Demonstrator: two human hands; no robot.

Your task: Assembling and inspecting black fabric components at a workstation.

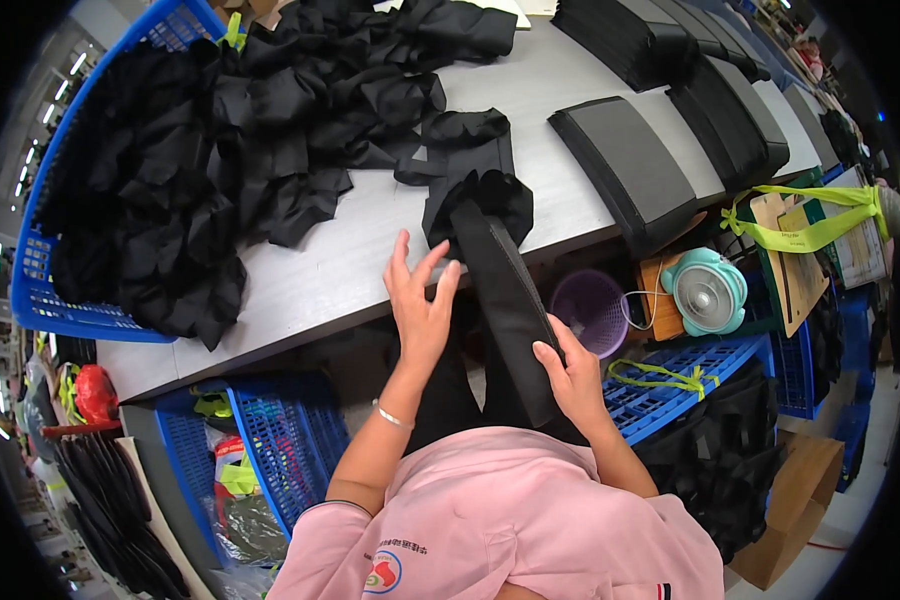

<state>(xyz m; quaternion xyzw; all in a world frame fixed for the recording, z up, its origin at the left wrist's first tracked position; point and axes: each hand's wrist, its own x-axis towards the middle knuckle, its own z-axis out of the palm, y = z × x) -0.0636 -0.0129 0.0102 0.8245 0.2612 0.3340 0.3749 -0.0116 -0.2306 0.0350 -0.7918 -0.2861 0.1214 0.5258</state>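
A long black fabric strip [505, 300] with a stitched edge slants from the table's near edge down over my lap. Its far end runs into a bunched, gathered part [485, 205] resting on the tabletop. My right hand [575, 378] grips the strip's near part, thumb on top along its right edge. To the left of the strip, my left hand [420, 308] hovers at the table edge with fingers spread and nothing in it. A large heap of crumpled black fabric pieces [300, 110] covers the table's left and far side.
A blue basket [55, 285] props the fabric heap at the left. Stacks of dark flat panels [625, 160] line the table's right side. Below stand a purple bin [590, 310], a teal fan [708, 290], blue crates [285, 440] and a cardboard box [795, 500].
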